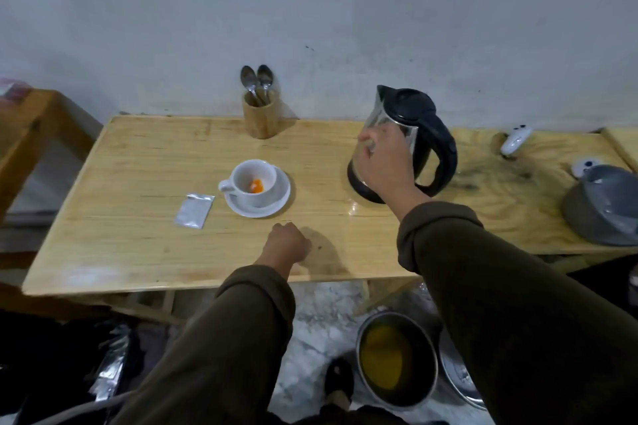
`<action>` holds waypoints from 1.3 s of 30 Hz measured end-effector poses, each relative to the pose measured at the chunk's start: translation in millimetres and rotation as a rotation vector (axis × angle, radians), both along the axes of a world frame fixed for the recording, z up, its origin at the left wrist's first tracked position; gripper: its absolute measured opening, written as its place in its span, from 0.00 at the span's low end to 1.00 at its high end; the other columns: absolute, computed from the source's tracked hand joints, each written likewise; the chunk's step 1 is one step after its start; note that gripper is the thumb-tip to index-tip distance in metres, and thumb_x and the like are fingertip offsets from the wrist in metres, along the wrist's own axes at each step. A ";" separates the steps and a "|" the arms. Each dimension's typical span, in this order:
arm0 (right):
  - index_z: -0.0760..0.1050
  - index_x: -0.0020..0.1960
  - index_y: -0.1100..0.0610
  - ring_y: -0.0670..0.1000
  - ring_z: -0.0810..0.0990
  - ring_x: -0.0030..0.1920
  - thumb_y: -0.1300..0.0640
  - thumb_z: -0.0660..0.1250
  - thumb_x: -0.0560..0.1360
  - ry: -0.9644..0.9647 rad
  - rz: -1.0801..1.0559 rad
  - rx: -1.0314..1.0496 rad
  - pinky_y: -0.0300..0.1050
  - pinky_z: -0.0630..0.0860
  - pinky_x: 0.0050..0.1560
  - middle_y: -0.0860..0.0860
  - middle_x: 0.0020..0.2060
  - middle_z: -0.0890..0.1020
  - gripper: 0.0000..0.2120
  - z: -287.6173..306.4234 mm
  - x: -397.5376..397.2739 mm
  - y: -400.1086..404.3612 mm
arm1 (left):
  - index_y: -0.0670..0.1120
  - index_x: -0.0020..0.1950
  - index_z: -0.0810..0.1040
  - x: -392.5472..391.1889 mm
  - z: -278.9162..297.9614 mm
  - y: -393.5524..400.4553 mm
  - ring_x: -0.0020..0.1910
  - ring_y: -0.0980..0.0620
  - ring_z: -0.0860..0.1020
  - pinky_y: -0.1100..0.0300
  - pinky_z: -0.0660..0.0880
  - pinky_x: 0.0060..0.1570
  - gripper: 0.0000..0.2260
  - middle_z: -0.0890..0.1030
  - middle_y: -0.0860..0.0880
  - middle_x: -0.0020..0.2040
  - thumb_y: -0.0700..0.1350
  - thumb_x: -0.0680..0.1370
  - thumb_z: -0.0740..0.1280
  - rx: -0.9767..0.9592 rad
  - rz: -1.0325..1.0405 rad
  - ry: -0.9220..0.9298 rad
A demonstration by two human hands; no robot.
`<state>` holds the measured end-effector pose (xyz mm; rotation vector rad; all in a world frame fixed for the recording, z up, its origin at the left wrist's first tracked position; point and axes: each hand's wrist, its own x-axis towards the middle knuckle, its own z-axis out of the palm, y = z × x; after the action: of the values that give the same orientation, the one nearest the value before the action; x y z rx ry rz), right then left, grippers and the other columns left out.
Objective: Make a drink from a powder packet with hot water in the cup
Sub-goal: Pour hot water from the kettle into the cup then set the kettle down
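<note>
Our dark sleeves (214, 348) fill the foreground. Our left hand (288, 245) rests curled into a loose fist on the wooden table (138, 252), holding nothing. Left of it lies a silver packet (194, 210); any print on it is too small to read. Just beyond the fist sits the white cup (253, 183) on its saucer (276, 205), orange powder (257, 186) at its bottom. Behind stands a wooden holder (259, 117) with two spoons (257, 79). Further right, our right hand (385, 162) reaches before the glass kettle (411, 134); whether it grips, we cannot tell. A grey pot (600, 207) sits far right.
</note>
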<state>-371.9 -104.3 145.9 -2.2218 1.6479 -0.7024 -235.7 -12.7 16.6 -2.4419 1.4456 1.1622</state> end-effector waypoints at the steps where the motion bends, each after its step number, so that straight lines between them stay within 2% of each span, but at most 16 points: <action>1: 0.76 0.58 0.59 0.54 0.72 0.60 0.58 0.60 0.76 0.017 -0.031 -0.041 0.47 0.71 0.60 0.55 0.59 0.72 0.13 -0.3 -12.8 -4.3 | 0.37 0.66 0.69 -10.4 -1.2 -5.0 0.64 0.42 0.72 0.54 0.69 0.62 0.23 0.72 0.39 0.66 0.51 0.78 0.57 0.010 -0.007 -0.001; 5: 0.73 0.59 0.55 0.56 0.66 0.66 0.59 0.63 0.71 0.094 -0.207 -0.218 0.52 0.66 0.63 0.55 0.64 0.69 0.17 -3.1 -54.2 -16.2 | 0.37 0.64 0.72 -39.2 -12.4 -21.5 0.62 0.42 0.73 0.54 0.70 0.62 0.22 0.73 0.38 0.65 0.50 0.77 0.56 0.036 -0.019 0.002; 8: 0.66 0.66 0.53 0.58 0.61 0.70 0.59 0.65 0.69 0.078 -0.303 -0.099 0.52 0.63 0.64 0.57 0.69 0.63 0.26 -7.0 -74.2 -24.8 | 0.36 0.70 0.66 -46.9 -29.3 -31.1 0.68 0.41 0.69 0.52 0.66 0.68 0.28 0.68 0.38 0.70 0.54 0.76 0.57 0.064 0.043 0.027; 10: 0.62 0.68 0.53 0.58 0.61 0.69 0.60 0.65 0.69 0.041 -0.333 -0.021 0.53 0.63 0.64 0.58 0.69 0.63 0.29 -10.2 -83.9 -29.7 | 0.35 0.73 0.59 -51.7 -31.2 -31.8 0.69 0.41 0.68 0.51 0.67 0.69 0.34 0.66 0.38 0.72 0.54 0.74 0.61 0.097 0.100 0.022; 12: 0.60 0.69 0.54 0.58 0.65 0.67 0.60 0.66 0.70 -0.004 -0.319 0.067 0.54 0.66 0.64 0.58 0.67 0.66 0.29 -14.0 -91.2 -34.8 | 0.34 0.75 0.55 -58.1 -22.1 -30.4 0.70 0.40 0.66 0.50 0.67 0.69 0.35 0.62 0.38 0.73 0.52 0.75 0.62 0.092 0.118 0.000; 15: 0.63 0.66 0.57 0.58 0.72 0.61 0.60 0.66 0.71 -0.161 -0.336 0.222 0.53 0.72 0.61 0.58 0.61 0.71 0.25 -17.5 -96.2 -39.7 | 0.33 0.74 0.56 -64.1 -13.7 -32.8 0.72 0.39 0.63 0.48 0.66 0.70 0.30 0.58 0.37 0.74 0.50 0.79 0.58 0.075 0.099 -0.037; 18: 0.70 0.59 0.59 0.55 0.76 0.54 0.60 0.65 0.73 -0.390 -0.457 0.342 0.46 0.75 0.54 0.57 0.56 0.76 0.16 -16.4 -97.0 -44.0 | 0.34 0.73 0.60 -61.7 -14.9 -34.2 0.70 0.39 0.66 0.49 0.68 0.68 0.28 0.62 0.36 0.73 0.49 0.78 0.58 0.070 0.097 -0.023; 22: 0.74 0.54 0.55 0.58 0.79 0.52 0.61 0.64 0.73 -0.538 -0.501 0.430 0.53 0.80 0.54 0.57 0.53 0.79 0.11 -17.5 -97.4 -49.6 | 0.36 0.68 0.67 -51.0 -13.6 -27.5 0.63 0.41 0.74 0.54 0.72 0.59 0.23 0.73 0.39 0.66 0.48 0.78 0.61 0.004 0.139 -0.022; 24: 0.73 0.50 0.53 0.57 0.79 0.51 0.63 0.64 0.72 -0.580 -0.509 0.417 0.54 0.80 0.54 0.56 0.52 0.80 0.09 -20.0 -95.1 -49.1 | 0.39 0.68 0.69 -43.2 -10.8 -25.3 0.64 0.41 0.74 0.54 0.71 0.60 0.21 0.74 0.40 0.66 0.48 0.78 0.60 -0.037 0.136 -0.020; 26: 0.72 0.47 0.51 0.56 0.78 0.50 0.65 0.63 0.72 -0.649 -0.529 0.419 0.56 0.79 0.55 0.53 0.49 0.78 0.10 -21.9 -90.7 -46.5 | 0.40 0.73 0.64 -34.1 -4.7 -20.5 0.67 0.41 0.71 0.53 0.67 0.65 0.23 0.72 0.41 0.69 0.48 0.79 0.59 -0.089 0.217 0.020; 28: 0.72 0.44 0.49 0.56 0.78 0.50 0.66 0.62 0.71 -0.715 -0.554 0.430 0.59 0.80 0.53 0.51 0.45 0.78 0.12 -21.4 -88.0 -44.8 | 0.41 0.75 0.58 -23.7 -0.4 -14.7 0.69 0.40 0.70 0.52 0.66 0.67 0.27 0.71 0.40 0.70 0.48 0.79 0.60 -0.147 0.404 0.096; 31: 0.71 0.38 0.45 0.55 0.79 0.46 0.66 0.61 0.69 -0.770 -0.589 0.448 0.60 0.81 0.51 0.47 0.40 0.77 0.15 -19.8 -78.2 -42.2 | 0.41 0.74 0.58 0.4 0.6 -0.3 0.66 0.38 0.72 0.49 0.70 0.63 0.27 0.72 0.38 0.68 0.48 0.78 0.63 -0.295 0.703 0.188; 33: 0.71 0.37 0.44 0.52 0.78 0.43 0.67 0.59 0.68 -0.790 -0.610 0.450 0.61 0.81 0.50 0.46 0.38 0.77 0.16 -17.6 -73.0 -40.3 | 0.40 0.72 0.58 14.6 1.7 6.5 0.66 0.37 0.72 0.49 0.70 0.62 0.28 0.73 0.38 0.67 0.46 0.77 0.66 -0.386 0.823 0.211; 36: 0.71 0.35 0.45 0.51 0.76 0.39 0.66 0.58 0.68 -0.772 -0.630 0.437 0.62 0.81 0.49 0.48 0.39 0.77 0.16 -14.5 -67.5 -38.7 | 0.40 0.72 0.57 32.2 5.3 9.3 0.65 0.37 0.72 0.49 0.70 0.60 0.31 0.72 0.37 0.67 0.44 0.75 0.69 -0.521 0.889 0.229; 39: 0.72 0.40 0.48 0.51 0.76 0.39 0.66 0.57 0.68 -0.720 -0.638 0.393 0.59 0.81 0.49 0.51 0.42 0.79 0.14 -5.9 -62.2 -37.6 | 0.44 0.74 0.54 45.2 7.3 7.2 0.64 0.38 0.73 0.53 0.69 0.56 0.34 0.73 0.40 0.67 0.43 0.74 0.70 -0.576 0.845 0.225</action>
<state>-434.1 -141.9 140.0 -0.9749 1.8473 -1.0487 -190.5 -5.5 23.9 -3.6340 0.8355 1.2809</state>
